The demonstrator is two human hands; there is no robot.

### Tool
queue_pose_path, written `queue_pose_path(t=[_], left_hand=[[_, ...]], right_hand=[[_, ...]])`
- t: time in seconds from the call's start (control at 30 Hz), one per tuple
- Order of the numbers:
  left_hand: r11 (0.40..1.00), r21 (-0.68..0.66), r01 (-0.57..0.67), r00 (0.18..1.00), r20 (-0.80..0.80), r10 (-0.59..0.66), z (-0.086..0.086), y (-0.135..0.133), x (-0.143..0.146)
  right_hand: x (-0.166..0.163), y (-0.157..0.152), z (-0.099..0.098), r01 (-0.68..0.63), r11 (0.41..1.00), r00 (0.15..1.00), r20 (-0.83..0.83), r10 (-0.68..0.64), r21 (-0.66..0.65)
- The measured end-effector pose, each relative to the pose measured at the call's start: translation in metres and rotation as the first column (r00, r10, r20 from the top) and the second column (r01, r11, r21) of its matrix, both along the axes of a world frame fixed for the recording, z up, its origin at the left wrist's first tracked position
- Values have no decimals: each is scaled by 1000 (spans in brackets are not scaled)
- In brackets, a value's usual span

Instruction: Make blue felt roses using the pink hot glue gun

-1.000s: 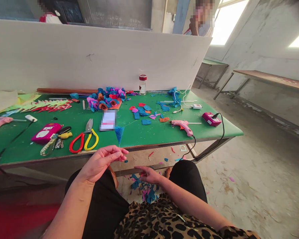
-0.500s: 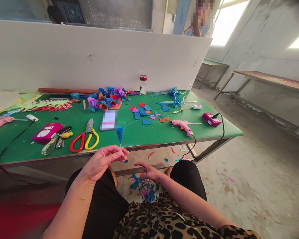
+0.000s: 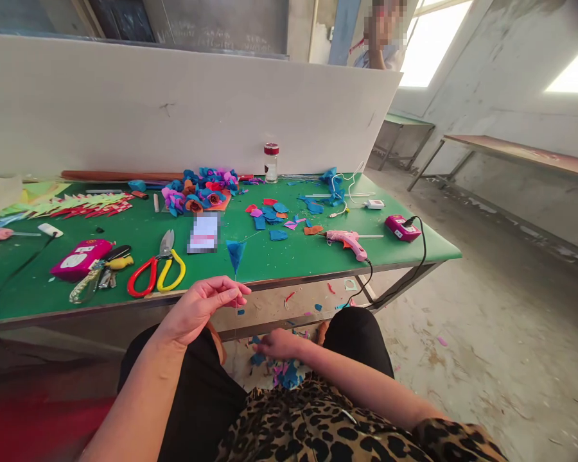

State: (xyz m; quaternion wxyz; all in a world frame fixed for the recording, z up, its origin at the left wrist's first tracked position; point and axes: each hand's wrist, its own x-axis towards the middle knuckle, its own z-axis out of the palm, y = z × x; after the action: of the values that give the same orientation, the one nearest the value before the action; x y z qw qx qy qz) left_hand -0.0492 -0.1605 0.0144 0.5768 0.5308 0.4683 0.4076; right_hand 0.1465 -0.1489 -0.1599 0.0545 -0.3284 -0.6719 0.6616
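My left hand (image 3: 212,305), fingers pinched, grips a thin wire stem (image 3: 236,303). On top of the stem is a small blue paper cone (image 3: 236,255), upright in front of the table's near edge. My right hand (image 3: 280,344) is lower, over the gap between my knees and apart from the stem. Its fingers are drawn together, and whatever they may hold is hidden. Loose cut paper petals (image 3: 278,235) lie on the table beyond the cone. A pink glue gun (image 3: 347,241) rests right of them.
On the green table (image 3: 289,263) are scissor-like cutters (image 3: 161,263), a phone (image 3: 204,232), a bunch of paper flowers (image 3: 202,192), a jar (image 3: 271,163) and a magenta power box (image 3: 402,228) with a cable. A white board (image 3: 197,115) stands behind. Paper scraps (image 3: 286,373) litter the floor.
My right hand has moved down and slightly left, its spread fingers now drawn together. My left hand still pinches the stem with the blue cone. The view has shifted slightly right.
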Motion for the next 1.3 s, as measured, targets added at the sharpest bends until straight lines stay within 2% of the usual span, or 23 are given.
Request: queue_pose_path(t=[0.13,0.27,0.4,0.53,0.63,0.73,0.8,0.83,0.87,0.93,1.0,1.03,1.07,1.1,1.23,1.3], left_hand=[[1000,16,14,1000,-15,-13,4,3,6],[1000,17,20,1000,-13,-20,6,5,7],[1000,10,11,1000,11,-11,2,8,7],[999,43,-20,998,53,17,-6,20,12],[998,3,-56,988,145,55,-9,38,21],[995,8,-98,974,208,94,-9,62,31],[992,21,-122,969,221,114,-8,77,36],[992,31,-123,968,225,113,-8,84,38],[992,40,-121,968,227,109,-8,90,40],[992,54,-110,968,233,95,-7,99,42],[994,56,-99,967,240,83,-7,104,43],[994,55,-96,967,243,80,-8,105,44],[994,56,-97,966,246,80,-8,105,44],[993,61,-103,965,247,85,-9,104,44],[983,111,-143,967,230,114,-11,97,48],[974,174,-146,976,185,113,-12,93,50]], right_hand=[[-2,9,-8,88,996,994,54,-90,34],[10,25,-11,270,950,947,138,-292,157],[17,24,-2,271,948,949,119,-292,165],[26,13,31,181,968,982,28,-188,174],[43,11,66,117,992,978,-176,-108,41],[65,17,99,288,957,902,-346,-258,37],[77,24,117,424,887,864,-374,-337,183],[82,28,123,490,822,849,-372,-375,290],[87,32,128,551,736,828,-373,-420,394],[95,42,133,661,510,747,-411,-524,551],[99,53,135,724,305,653,-473,-592,619],[100,59,135,738,239,621,-497,-605,631],[99,64,136,749,214,603,-512,-612,627],[96,68,136,764,229,594,-519,-615,603],[67,80,147,812,393,583,-565,-584,432],[48,81,156,794,443,608,-573,-550,417]])
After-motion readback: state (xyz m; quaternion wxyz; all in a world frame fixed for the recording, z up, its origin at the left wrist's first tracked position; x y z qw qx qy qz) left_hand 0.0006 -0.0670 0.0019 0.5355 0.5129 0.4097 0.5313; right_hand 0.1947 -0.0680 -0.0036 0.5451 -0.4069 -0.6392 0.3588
